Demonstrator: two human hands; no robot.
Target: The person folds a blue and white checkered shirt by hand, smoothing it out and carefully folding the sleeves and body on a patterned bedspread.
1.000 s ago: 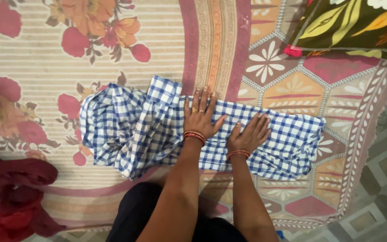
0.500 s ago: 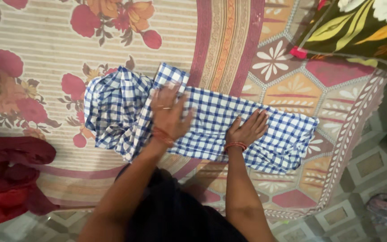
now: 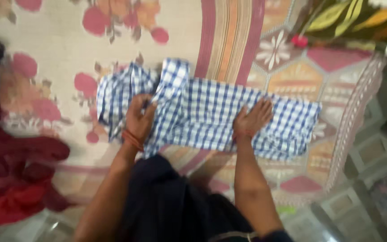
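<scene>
A blue and white checked shirt point(image 3: 211, 112) lies partly folded on a patterned floor mat point(image 3: 59, 58). My left hand point(image 3: 139, 117) sits on the shirt's left part, fingers curled into the bunched cloth near the collar. My right hand point(image 3: 252, 119) lies flat, fingers spread, pressing the shirt's right half down. Both wrists wear red bangles. My dark-clothed knee point(image 3: 166, 201) is just below the shirt.
A heap of dark red cloth point(image 3: 14, 179) lies at the left on the mat. A flowered dark green fabric point(image 3: 354, 18) lies at the top right. The mat's edge gives way to tiled floor point(image 3: 372, 152) on the right.
My left hand has slid left across the shirt, from its middle to the bunched left part, and curled onto the cloth. My right hand has stayed pressed flat on the right half.
</scene>
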